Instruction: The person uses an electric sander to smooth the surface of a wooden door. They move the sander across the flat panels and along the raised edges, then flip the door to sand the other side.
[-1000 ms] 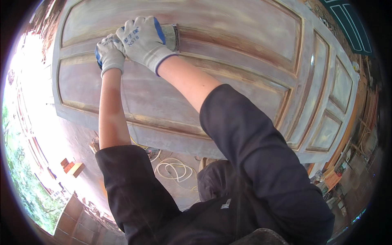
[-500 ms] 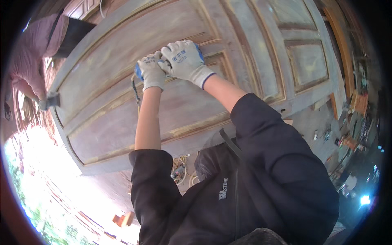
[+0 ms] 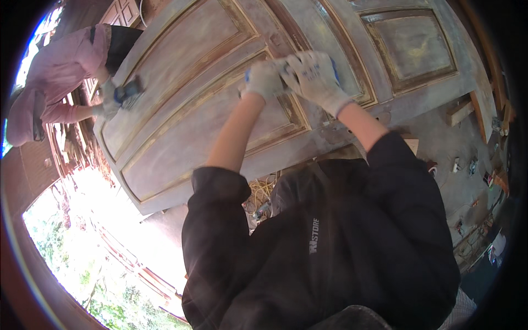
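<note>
ok so I count two gloved hands (image 3: 316,80) on the wearer (image 3: 341,264), one big paneled door (image 3: 184,143), one co-worker (image 3: 69,63), one cord tangle (image 3: 260,193)

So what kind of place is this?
Probably a woodworking workshop. There's a big panelled wooden door laid out, a co-worker in pink holding a dark tool at its left end, and tangled yellow cord below it.

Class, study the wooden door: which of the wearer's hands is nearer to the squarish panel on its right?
Right. The right hand is left of the squarish panel, apart from it; the left hand is farther left, beyond the right hand.
</note>
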Tool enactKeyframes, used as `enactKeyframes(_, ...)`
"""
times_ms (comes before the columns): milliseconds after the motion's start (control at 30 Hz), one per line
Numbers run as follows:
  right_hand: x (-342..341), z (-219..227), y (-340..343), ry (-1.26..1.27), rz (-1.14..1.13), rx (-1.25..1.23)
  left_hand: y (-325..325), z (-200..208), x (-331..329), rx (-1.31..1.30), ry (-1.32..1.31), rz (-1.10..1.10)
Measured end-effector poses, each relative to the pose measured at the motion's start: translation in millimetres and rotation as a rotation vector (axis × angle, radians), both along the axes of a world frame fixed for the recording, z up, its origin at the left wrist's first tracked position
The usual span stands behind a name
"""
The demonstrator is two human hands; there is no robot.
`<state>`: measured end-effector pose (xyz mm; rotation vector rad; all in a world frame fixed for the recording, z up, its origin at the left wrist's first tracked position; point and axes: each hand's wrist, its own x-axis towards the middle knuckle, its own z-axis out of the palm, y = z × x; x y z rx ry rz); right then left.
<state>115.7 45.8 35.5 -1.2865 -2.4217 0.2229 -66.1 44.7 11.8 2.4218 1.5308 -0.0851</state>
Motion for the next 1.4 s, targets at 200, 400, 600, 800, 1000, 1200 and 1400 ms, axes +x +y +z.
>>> enactKeyframes(200,70,21,-113,-0.017,0.177,-0.185,-161,-1,70,-0.151,-0.115,0.129)
enactKeyframes(400,73,10,-124,0.083,0.265,-0.096,-188,-8,82,-0.190,-0.041,0.207)
enactKeyframes(600,-1,-1,0,0.086,0.198,0.090,-45,-4,10,-0.023,0.095,0.224)
enactKeyframes(800,-27,-8,41,0.008,0.047,0.140,21,8,7,-0.067,0.163,0.334)
enactKeyframes(1000,31,-4,-71,0.078,0.007,0.077,-86,-21,43,-0.014,-0.095,0.085)
enactKeyframes(1200,65,32,-175,-0.018,0.081,-0.078,-209,-1,84,-0.216,-0.402,0.227)
enactKeyframes(1400,5,15,-222,0.263,0.308,-0.230,-287,13,14,-0.385,-0.286,0.351)
